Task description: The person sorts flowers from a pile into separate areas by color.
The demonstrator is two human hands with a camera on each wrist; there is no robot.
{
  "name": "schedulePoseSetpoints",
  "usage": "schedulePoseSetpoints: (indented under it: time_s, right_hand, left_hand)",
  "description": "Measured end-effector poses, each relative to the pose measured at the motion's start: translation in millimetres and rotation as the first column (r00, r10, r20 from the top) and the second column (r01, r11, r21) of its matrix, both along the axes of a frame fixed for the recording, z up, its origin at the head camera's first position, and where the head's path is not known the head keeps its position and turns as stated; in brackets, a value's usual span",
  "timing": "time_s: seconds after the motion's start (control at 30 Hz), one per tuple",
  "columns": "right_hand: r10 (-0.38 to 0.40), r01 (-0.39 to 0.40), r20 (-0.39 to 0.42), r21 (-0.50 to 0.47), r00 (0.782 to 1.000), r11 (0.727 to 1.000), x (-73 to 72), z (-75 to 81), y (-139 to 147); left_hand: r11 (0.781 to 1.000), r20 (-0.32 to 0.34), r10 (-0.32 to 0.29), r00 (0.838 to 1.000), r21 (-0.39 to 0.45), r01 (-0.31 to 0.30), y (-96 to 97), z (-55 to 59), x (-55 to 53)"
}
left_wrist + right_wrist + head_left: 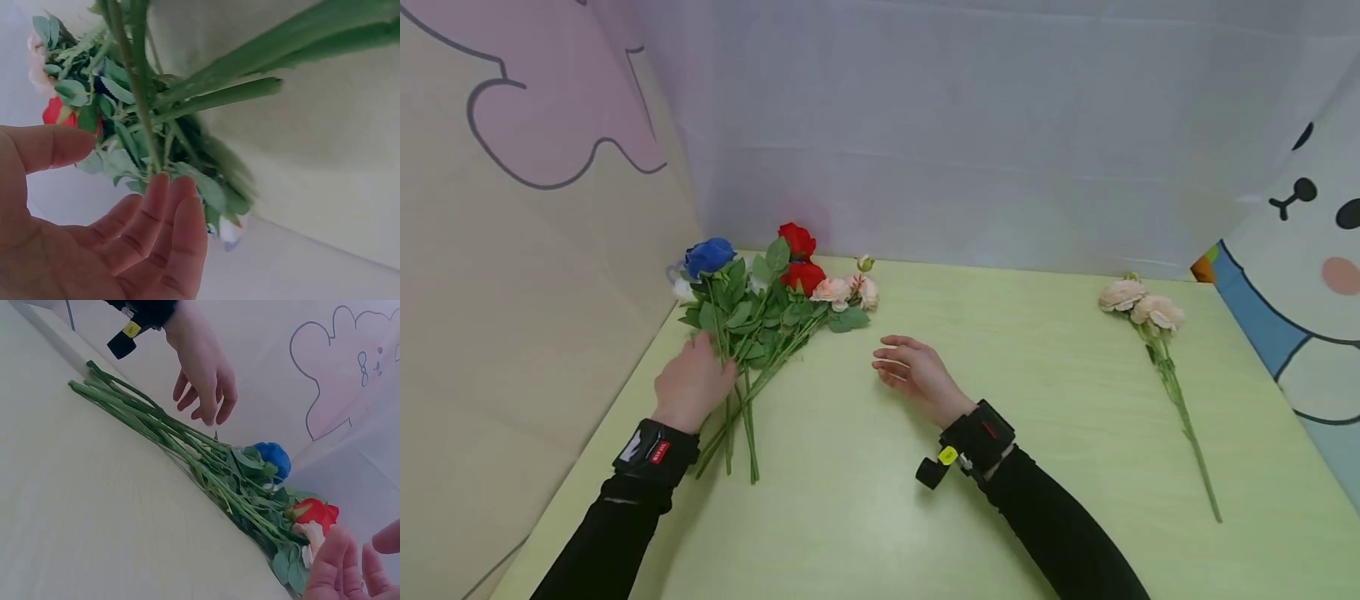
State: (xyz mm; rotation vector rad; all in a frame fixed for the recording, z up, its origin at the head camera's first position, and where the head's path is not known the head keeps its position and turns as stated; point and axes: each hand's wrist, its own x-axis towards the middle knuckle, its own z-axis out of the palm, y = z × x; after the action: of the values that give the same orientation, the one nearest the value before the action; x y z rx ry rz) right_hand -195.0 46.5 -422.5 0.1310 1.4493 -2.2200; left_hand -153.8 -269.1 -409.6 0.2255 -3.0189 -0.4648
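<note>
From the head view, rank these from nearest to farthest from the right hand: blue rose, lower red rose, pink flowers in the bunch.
From the right hand:
1. Pink flowers: right side of the bunch.
2. Lower red rose: just left of those.
3. Blue rose: toward the bunch's left side.

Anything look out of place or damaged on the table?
One pale pink flower stem lies alone at the right, apart from the flower bunch by the left hand. Only that separation looks odd; I see nothing spilled or plainly broken.
</note>
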Motion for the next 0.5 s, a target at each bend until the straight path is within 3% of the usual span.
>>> schedulePoseSetpoints:
  time_s: [0.1,0.27,0.5]
  right_hand:
    - [-0.035,0.036,0.027,-0.006,0.999,0.999,2.0,-1.5,-13.2]
    - [-0.053,0.054,0.063,-0.017,0.997,0.998,7.3,-3.7,-31.9]
    - [0.024,-0.022,0.074,-0.028,0.997,0.999,13.4,-5.1,-46.6]
  left_hand:
    - [0.999,0.1,0.01,0.995,0.03,-0.013,-4.5,-2.0,-0.9]
    - [0.998,0.235,0.012,0.972,0.064,-0.028,-8.1,-7.4,-2.5]
    - [0.995,0.252,-0.044,0.967,0.1,0.019,-12.4,-15.4,-8.2]
